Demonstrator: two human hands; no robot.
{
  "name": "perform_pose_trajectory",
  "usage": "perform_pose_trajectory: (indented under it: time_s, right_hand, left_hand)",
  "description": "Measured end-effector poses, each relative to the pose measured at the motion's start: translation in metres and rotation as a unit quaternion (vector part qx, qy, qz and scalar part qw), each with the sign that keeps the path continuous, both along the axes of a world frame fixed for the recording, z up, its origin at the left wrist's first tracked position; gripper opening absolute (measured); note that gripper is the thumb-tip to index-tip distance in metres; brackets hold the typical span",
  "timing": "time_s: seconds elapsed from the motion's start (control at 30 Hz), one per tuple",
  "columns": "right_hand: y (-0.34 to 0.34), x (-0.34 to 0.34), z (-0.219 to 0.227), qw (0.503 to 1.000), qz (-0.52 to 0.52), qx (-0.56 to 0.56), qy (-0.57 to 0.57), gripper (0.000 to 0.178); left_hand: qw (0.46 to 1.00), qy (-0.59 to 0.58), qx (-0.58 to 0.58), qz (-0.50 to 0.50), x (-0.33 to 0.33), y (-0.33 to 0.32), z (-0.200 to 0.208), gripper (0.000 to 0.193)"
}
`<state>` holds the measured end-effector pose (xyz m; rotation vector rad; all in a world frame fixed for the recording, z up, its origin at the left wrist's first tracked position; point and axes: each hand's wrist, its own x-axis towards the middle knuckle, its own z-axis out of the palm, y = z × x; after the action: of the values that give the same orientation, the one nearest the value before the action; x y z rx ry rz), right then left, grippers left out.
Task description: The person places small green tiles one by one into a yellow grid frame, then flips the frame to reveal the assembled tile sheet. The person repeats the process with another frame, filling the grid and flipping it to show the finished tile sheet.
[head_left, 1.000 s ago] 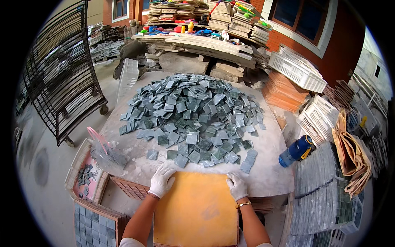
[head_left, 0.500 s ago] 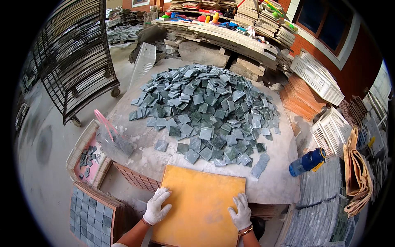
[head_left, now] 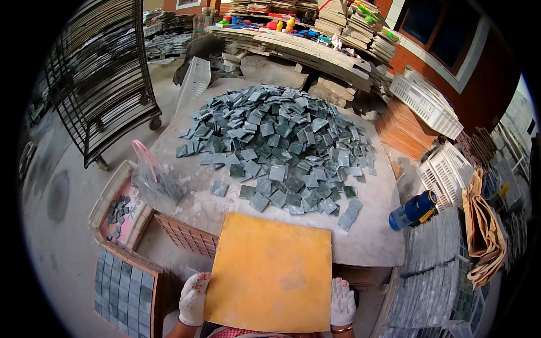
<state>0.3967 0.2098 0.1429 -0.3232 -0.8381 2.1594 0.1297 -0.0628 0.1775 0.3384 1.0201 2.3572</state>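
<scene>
A square yellow board (head_left: 269, 273) lies before me at the near edge of the table. My left hand (head_left: 193, 299), in a white glove, is closed on its left edge, fingertips curled at the rim. At the right edge my right hand (head_left: 342, 304), gloved too, grips the board with its fingers along the side; its thumb is hidden. Past the board rises a large heap of dark green-grey square stone tiles (head_left: 276, 135), with several loose tiles at the near side. A brown grid tray (head_left: 189, 234) leans beside the board's left edge.
To the left are a clear bag with pink handles (head_left: 155, 183), a crate with tile pieces (head_left: 101, 211) and tile-covered trays (head_left: 124, 293). A blue bottle (head_left: 413, 210) stands right, above stacked tile sheets (head_left: 431, 270). White crates (head_left: 428, 104) and a wheeled rack (head_left: 107, 84) stand farther off.
Both hands have slid down from the top face of the yellow board to its side edges. The board has tilted and shifted slightly, and the whole view has moved a little.
</scene>
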Motion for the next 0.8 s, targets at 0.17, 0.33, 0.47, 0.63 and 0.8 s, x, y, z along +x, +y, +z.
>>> perform_pose_trajectory:
  time_s: [0.17,0.33,0.47,0.63,0.8]
  right_hand:
    - [0.034,-0.023,0.076,0.992,0.066,0.044,0.098,0.068]
    - [0.089,-0.128,0.11,0.924,-0.187,0.329,-0.057,0.074]
    - [0.148,-0.174,0.062,0.88,-0.18,0.354,-0.26,0.068]
    - [0.172,-0.2,-0.003,0.945,-0.13,0.199,-0.224,0.054]
    - [0.18,-0.227,0.013,0.939,-0.093,0.17,-0.285,0.047]
  left_hand:
    - [0.981,-0.004,0.192,0.018,-0.025,0.041,0.081,0.073]
    - [0.942,0.296,0.098,0.121,-0.121,0.162,0.088,0.079]
    - [0.946,0.308,-0.091,0.053,-0.168,0.214,0.018,0.052]
    - [0.949,0.222,-0.218,0.056,-0.185,0.235,-0.059,0.051]
    - [0.911,0.233,-0.33,0.08,-0.205,0.237,-0.063,0.049]
